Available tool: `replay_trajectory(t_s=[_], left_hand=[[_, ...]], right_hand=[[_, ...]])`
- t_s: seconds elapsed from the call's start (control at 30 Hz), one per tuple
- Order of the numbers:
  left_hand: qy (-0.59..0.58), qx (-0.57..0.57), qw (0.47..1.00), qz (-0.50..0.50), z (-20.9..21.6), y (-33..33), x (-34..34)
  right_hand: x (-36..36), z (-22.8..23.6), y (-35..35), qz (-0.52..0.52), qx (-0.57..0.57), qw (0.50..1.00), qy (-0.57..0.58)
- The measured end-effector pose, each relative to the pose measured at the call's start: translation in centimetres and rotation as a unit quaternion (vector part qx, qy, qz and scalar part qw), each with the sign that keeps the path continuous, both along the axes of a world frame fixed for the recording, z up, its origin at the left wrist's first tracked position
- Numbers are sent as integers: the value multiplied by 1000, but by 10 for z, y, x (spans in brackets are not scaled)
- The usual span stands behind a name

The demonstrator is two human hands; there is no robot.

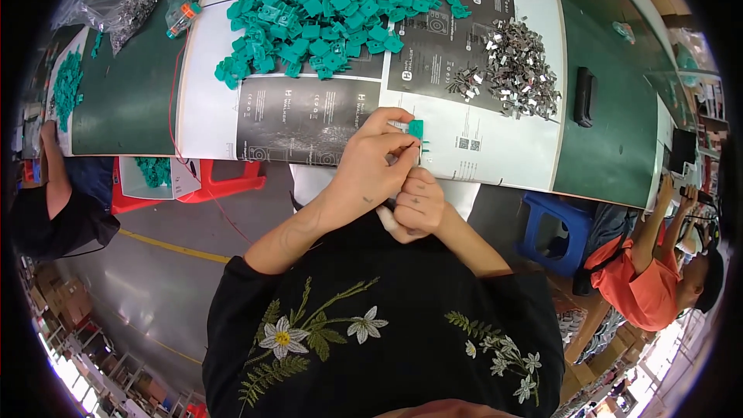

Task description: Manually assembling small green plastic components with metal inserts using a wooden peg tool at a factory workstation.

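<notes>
Near the front edge of the table, my left hand (368, 156) is closed in a pinch at a small green plastic piece (416, 128). Part of that piece shows past the fingertips, with thin green prongs beside it. My right hand (419, 205) is curled closed just below and touches the left fingertips. Whatever it grips, if anything, is hidden by the fingers. Beyond my hands lies a large heap of similar green plastic pieces (325, 11). To the right of it is a pile of small shiny metal clips (520, 70).
Printed black-and-white sheets (309, 120) cover the green table (604, 147). A black object (586, 97) lies right; a clear bag (116, 8) of metal parts and an orange-capped bottle (183, 19) lie left. A blue stool (553, 232) stands right. People (642, 282) sit on both sides.
</notes>
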State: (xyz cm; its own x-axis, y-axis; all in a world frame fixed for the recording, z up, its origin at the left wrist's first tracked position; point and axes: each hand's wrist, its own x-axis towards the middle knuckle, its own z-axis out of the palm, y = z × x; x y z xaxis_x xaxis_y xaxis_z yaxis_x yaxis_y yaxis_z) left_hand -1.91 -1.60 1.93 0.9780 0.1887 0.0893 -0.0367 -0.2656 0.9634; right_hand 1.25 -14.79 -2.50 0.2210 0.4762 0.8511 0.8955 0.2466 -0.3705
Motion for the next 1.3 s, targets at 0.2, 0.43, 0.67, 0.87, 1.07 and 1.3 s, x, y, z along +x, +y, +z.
replay_trajectory(t_s=[0.2,0.43,0.67,0.87,1.07,1.3], left_hand=[[-55,47,997,-12,0,3,-1],[-9,32,999,-7,7,0,0],[-10,24,1000,3,1,-1,-1],[-44,17,999,2,-1,-1,1],[-36,25,999,0,2,0,0],[-7,20,1000,-7,4,1,-1]], right_hand=[[29,68,-27,162,97,865,465],[44,74,-9,134,120,772,610],[44,75,6,66,99,762,636],[37,80,26,-21,-16,836,548],[45,79,13,29,31,785,618],[45,74,15,43,55,761,645]])
